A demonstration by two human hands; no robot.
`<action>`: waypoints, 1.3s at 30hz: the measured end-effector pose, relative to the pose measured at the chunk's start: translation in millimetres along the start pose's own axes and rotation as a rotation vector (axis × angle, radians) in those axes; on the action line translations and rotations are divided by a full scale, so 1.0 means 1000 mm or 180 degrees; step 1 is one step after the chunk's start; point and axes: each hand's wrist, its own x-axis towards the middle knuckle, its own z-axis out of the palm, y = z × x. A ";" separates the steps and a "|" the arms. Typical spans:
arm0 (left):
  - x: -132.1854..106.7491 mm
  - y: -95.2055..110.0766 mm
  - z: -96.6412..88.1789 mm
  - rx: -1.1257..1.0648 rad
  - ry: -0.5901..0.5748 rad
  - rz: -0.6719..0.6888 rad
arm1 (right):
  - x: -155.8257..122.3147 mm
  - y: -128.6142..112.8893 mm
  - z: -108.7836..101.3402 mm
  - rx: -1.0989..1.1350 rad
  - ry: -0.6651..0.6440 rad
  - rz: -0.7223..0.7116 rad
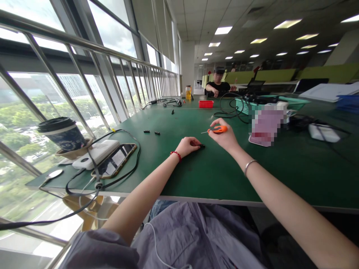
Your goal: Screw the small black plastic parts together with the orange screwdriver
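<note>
My left hand [188, 145] rests on the green table [213, 175] with its fingers closed over a small black part [201, 146] that pokes out to the right. My right hand [226, 135] hovers just right of it and grips an orange-handled screwdriver [218, 129], whose thin metal tip points left. Two more small black parts [152, 132] lie on the table further left, apart from both hands.
At the left edge stand a lidded paper cup [63, 133], a white power bank [97, 153], a phone [115, 160] and black cables [123, 175]. A red box [206, 104], a teal basket [243, 105] and cables sit further back. Another person [219, 87] sits at the far end.
</note>
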 end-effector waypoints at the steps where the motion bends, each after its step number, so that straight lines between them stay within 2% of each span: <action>1: 0.000 0.001 0.000 0.0009 -0.0004 -0.0014 | 0.000 -0.002 0.000 0.0200 0.0039 -0.0044; 6: 0.001 -0.001 0.000 0.0044 0.0018 0.0003 | -0.003 -0.007 0.001 0.0547 0.0105 -0.0346; 10: 0.003 -0.004 0.002 0.0037 0.0014 -0.0027 | -0.004 -0.003 0.006 0.0600 0.0153 -0.0144; 17: 0.002 -0.002 0.000 0.0063 -0.0005 -0.0060 | -0.005 -0.003 0.012 0.0341 -0.0075 -0.0171; 22: 0.003 -0.004 -0.001 0.0066 -0.0025 -0.0069 | -0.007 -0.009 0.013 0.0518 0.0058 -0.0200; 32: 0.004 -0.006 -0.002 0.0071 -0.0018 -0.0070 | -0.005 -0.006 0.014 0.0764 -0.0041 -0.0058; 39: 0.002 -0.004 -0.002 0.0136 -0.0036 -0.0079 | -0.005 -0.006 0.017 0.0799 -0.0223 0.0235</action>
